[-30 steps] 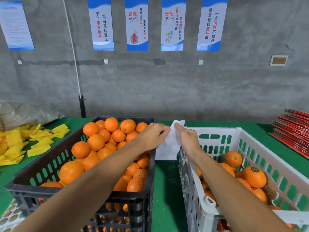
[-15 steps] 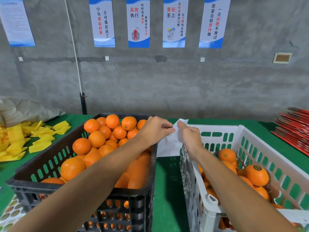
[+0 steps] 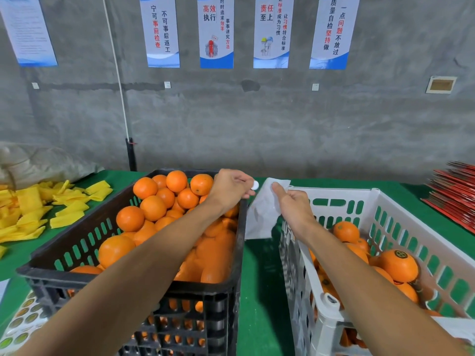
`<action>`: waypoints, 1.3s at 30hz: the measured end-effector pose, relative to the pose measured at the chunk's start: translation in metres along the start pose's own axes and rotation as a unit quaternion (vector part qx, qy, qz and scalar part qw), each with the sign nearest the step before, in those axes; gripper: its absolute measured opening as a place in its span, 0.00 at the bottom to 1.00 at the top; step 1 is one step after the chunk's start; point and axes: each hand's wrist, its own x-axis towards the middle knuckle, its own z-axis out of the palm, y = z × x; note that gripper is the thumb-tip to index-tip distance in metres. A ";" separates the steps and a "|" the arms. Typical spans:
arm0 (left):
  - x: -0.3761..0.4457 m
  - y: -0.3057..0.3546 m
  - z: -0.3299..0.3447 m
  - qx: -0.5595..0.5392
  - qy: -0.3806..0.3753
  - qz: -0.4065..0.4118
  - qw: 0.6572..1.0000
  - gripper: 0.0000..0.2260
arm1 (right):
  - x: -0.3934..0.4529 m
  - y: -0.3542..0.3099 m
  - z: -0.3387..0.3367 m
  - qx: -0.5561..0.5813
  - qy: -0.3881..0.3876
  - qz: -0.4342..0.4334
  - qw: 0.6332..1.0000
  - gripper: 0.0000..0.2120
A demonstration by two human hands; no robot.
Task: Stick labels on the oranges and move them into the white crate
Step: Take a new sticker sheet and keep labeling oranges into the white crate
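Observation:
A black crate (image 3: 226, 278) on the left is heaped with unlabelled oranges (image 3: 151, 208). To the right stands the white crate (image 3: 385, 201), holding several oranges, one labelled orange (image 3: 398, 264) showing a dark round sticker. My left hand (image 3: 231, 187) hovers over the black crate's far right corner and pinches a small round label (image 3: 255, 185) at its fingertips. Just right of it, my right hand (image 3: 290, 206) holds a white label backing sheet (image 3: 259, 217) that hangs in the gap between the crates.
Yellow pieces (image 3: 38, 206) lie scattered on the green table (image 3: 259, 291) at far left. A sticker sheet (image 3: 23, 319) sits at the bottom left corner. Red flat stacks (image 3: 455, 191) rest at far right. A grey wall with posters rises behind.
My left hand has pulled away from the sheet to the left, with a round label now lifted off at its fingertips. The right hand still holds the sheet.

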 end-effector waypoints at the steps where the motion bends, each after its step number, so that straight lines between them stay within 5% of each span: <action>1: 0.003 -0.001 -0.008 -0.011 0.033 -0.007 0.999 0.09 | -0.001 -0.001 0.000 -0.005 0.000 -0.003 1.000 0.29; 4: 0.005 -0.014 -0.043 0.181 0.074 0.054 0.979 0.08 | -0.005 -0.003 -0.001 -0.014 -0.001 -0.005 1.000 0.29; 7: 0.001 -0.035 -0.068 0.372 -0.020 0.060 0.926 0.06 | -0.008 -0.005 -0.002 -0.024 -0.002 -0.006 1.000 0.29; 19: 0.007 -0.054 -0.041 0.653 -0.221 0.061 0.721 0.07 | -0.008 -0.004 -0.001 -0.037 -0.019 -0.014 0.999 0.28; 24: 0.007 -0.052 -0.044 0.646 -0.263 0.038 0.715 0.13 | -0.005 -0.003 0.000 -0.037 -0.014 -0.014 0.999 0.28; 27: 0.003 -0.058 -0.045 0.647 -0.292 -0.002 0.705 0.28 | -0.005 -0.002 0.001 -0.039 -0.017 -0.012 0.999 0.28; 32: 0.002 -0.062 -0.049 0.627 -0.281 -0.025 0.726 0.34 | -0.005 0.000 0.001 -0.040 -0.021 -0.020 0.999 0.28; 35: 0.003 -0.056 -0.053 0.603 -0.215 -0.031 0.768 0.33 | -0.004 0.000 0.001 -0.048 -0.022 -0.023 0.998 0.28; 39: 0.008 -0.028 -0.059 0.485 -0.046 -0.004 0.873 0.32 | -0.002 0.002 0.002 -0.059 -0.035 -0.028 0.997 0.28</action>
